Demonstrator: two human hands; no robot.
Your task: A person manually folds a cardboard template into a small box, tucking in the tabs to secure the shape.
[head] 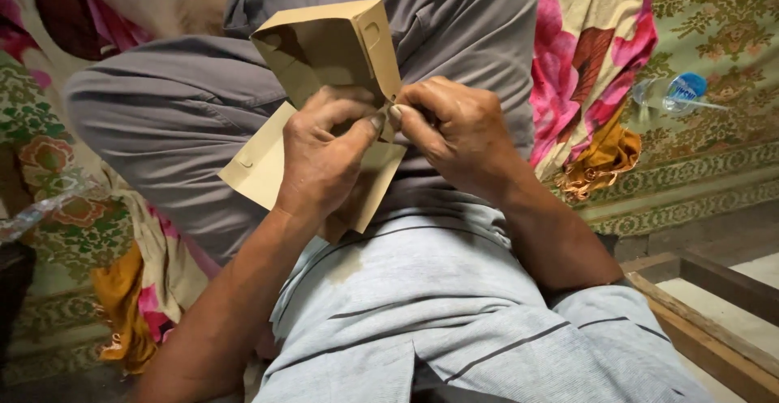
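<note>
A: Head view: mid-fold on a tan cardboard box (pixel 329 50), flat-pack kind, half erected. I read this as the tab-tucking step. The box sits over the lap, held up in front of the grey trousers (pixel 187 119).

B: Grips?

A: Left hand (pixel 320 155) is curled around the box's lower panel, fingers closed on the card, thumb tip pressed up at the corner. Right hand (pixel 454 127) is pinched tight, thumb and forefinger closed on a small flap at that same corner, just right of the box. Fingertips of the two hands nearly touch there.

B: Next move needs what?

A: My judgement: a firm, steady pinch and a small push to seat the flap, without creasing the thin card. Upper part of the box is already formed; the lower panel still hangs flat.

B: Anything else nearby?

A: Plastic bottle (pixel 677 90) lies well right of the box, on the patterned cloth (pixel 714 30). Untouched.
</note>
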